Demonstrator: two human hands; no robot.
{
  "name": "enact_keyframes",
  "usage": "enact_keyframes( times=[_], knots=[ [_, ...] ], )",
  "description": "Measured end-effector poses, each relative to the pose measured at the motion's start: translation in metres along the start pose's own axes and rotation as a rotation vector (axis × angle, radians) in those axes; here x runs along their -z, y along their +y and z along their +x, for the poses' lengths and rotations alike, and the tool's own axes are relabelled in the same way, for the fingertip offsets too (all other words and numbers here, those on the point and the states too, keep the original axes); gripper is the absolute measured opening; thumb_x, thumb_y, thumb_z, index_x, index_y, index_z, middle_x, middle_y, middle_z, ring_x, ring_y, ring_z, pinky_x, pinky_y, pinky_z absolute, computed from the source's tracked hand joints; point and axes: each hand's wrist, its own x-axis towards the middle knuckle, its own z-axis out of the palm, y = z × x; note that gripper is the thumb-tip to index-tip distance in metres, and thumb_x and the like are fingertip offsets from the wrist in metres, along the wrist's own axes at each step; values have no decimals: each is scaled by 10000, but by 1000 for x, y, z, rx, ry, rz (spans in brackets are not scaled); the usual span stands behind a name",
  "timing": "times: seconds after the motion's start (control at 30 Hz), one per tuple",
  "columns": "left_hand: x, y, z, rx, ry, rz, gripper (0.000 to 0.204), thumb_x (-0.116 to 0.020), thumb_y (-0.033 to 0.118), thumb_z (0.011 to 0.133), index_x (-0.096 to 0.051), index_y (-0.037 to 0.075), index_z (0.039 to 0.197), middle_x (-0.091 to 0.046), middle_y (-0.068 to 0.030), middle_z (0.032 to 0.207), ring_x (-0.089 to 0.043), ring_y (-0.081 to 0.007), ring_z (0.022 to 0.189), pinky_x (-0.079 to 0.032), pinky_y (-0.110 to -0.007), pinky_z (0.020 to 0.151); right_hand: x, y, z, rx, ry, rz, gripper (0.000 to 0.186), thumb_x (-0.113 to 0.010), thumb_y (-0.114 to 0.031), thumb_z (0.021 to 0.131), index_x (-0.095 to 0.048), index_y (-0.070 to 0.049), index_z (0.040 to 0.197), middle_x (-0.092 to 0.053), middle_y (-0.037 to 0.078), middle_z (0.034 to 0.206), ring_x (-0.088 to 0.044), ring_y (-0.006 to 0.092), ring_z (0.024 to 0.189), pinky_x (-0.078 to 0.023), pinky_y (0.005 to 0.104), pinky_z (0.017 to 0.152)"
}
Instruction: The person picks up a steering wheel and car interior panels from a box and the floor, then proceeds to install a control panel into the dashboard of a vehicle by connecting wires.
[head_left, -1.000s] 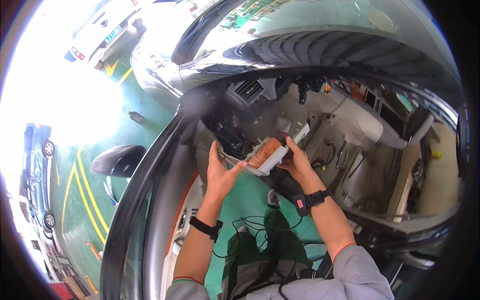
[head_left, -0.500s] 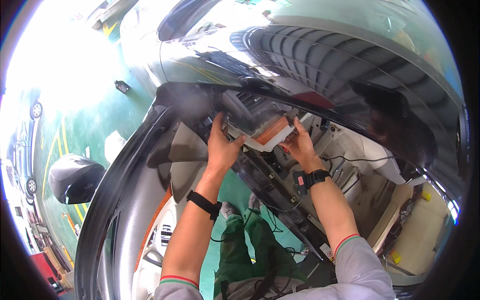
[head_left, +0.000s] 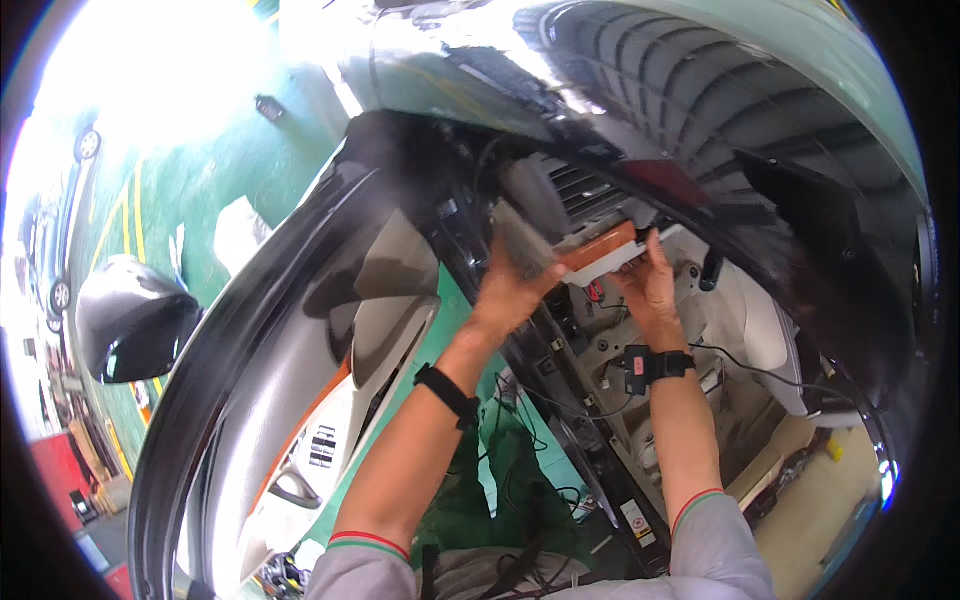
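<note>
Both my hands reach through a car's open front door to a dashboard trim panel [head_left: 600, 268], grey and off-white with a glossy orange-brown strip. My left hand [head_left: 508, 292] is closed on its left end, with the thumb over the near edge. At the other end my right hand [head_left: 650, 288] grips the panel's off-white edge, fingers beneath it and thumb up. Most of the right fingers are hidden by the panel. Just beyond the panel lie dark, ribbed dashboard parts [head_left: 580, 183].
The open car door [head_left: 325, 290] stands to my left, with a wing mirror [head_left: 135, 315] outside it. A dark sill [head_left: 570, 400] runs below my hands. Loose black cables [head_left: 750, 368] cross the bare cabin floor [head_left: 715, 345]. The glossy dark car body [head_left: 640, 120] curves overhead.
The view has shifted, so the panel and both hands appear farther right. The panel is turned, with the ribbed dashboard parts showing more beyond it. Both hands keep hold.
</note>
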Motion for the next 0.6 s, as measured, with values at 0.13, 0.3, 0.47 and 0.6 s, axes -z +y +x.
enact_keyframes(
  times=[0.13,0.3,0.47,0.6],
  knots=[
    [-19,10,-2,322,-103,-156,1284,-836,433,769,106,17,1536,-301,-307,1504,-435,-340,1347,-382,-399,1094,-13,-12,-10,60,30,-41,701,-667,-542,873,-482,-55,1342,-532,109,1306,-507,274,1208,-417,466,1041],
    [-20,18,-9,285,-74,-459,1287,-822,493,759,89,34,1543,-352,-313,1471,-445,-351,1336,-411,-399,1070,-35,-16,-19,99,101,-96,531,-648,-539,904,-538,-70,1128,-476,-12,904,-452,134,821,-471,427,924],
    [-17,7,-3,330,-42,-512,1249,-789,516,789,77,27,1544,-481,-292,1383,-481,-323,1302,-438,-399,1040,-11,-14,-9,70,75,-131,758,-579,-609,910,-446,0,1341,-538,120,1260,-506,271,1220,-399,486,1093],
    [-18,6,6,322,-27,-509,1176,-732,546,834,55,50,1554,-537,-259,1326,-542,-289,1220,-470,-385,989,-18,-13,-7,70,79,-161,795,-581,-637,891,-444,8,1335,-542,119,1246,-515,264,1208,-415,483,1072]
  ],
)
